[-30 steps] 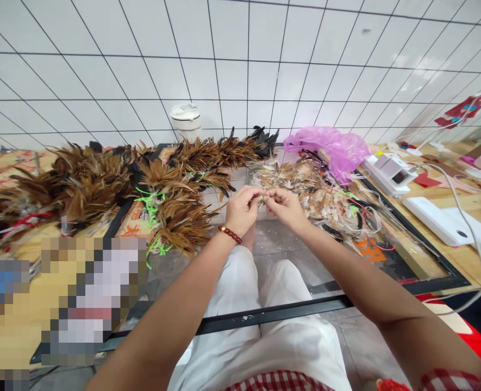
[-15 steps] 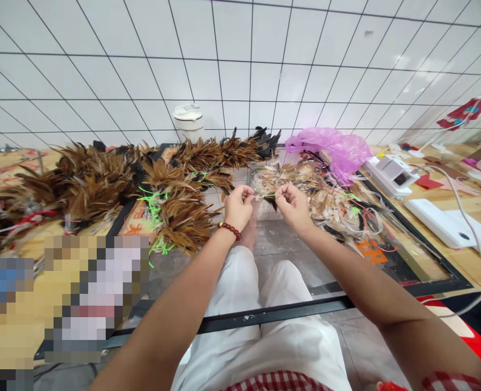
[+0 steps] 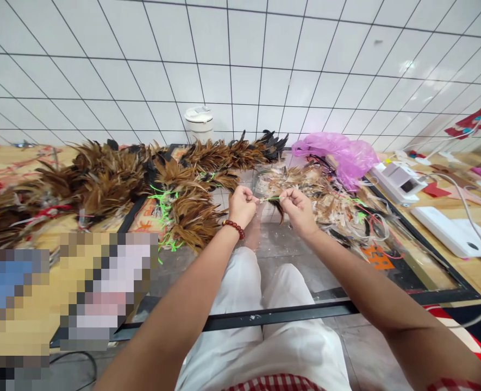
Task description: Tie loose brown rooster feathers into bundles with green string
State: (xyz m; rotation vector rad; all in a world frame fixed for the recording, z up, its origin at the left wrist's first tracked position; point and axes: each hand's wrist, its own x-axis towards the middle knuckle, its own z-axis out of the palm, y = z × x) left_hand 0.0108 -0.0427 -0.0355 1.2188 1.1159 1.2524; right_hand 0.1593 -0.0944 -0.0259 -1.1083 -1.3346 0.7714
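My left hand (image 3: 242, 207), with a dark red bead bracelet (image 3: 235, 228) at its wrist, is closed in a pinch above the glass tabletop (image 3: 281, 239). Facing it, my right hand (image 3: 299, 210) pinches a thin green string (image 3: 272, 198). That string spans the small gap between my fingertips and looks pale at the left end. A small dark brown feather (image 3: 280, 212) hangs beside my right fingers. To the left lie bundles of brown feathers (image 3: 193, 214) with bright green string ends (image 3: 164, 203). Loose pale feathers (image 3: 325, 201) are heaped on the right.
A white lidded cup (image 3: 199, 124) stands by the tiled wall. A pink plastic bag (image 3: 340, 155) lies at the back right. White devices (image 3: 448, 231) and a cable (image 3: 468, 212) rest on the wooden table beyond the black frame (image 3: 281, 315). More feather bundles (image 3: 97, 176) cover the left.
The view has shifted, so the surroundings appear slightly farther right. Both hands keep their pinch on the string, nearly unmoved, and the dark feather by my right fingers shows more fully.
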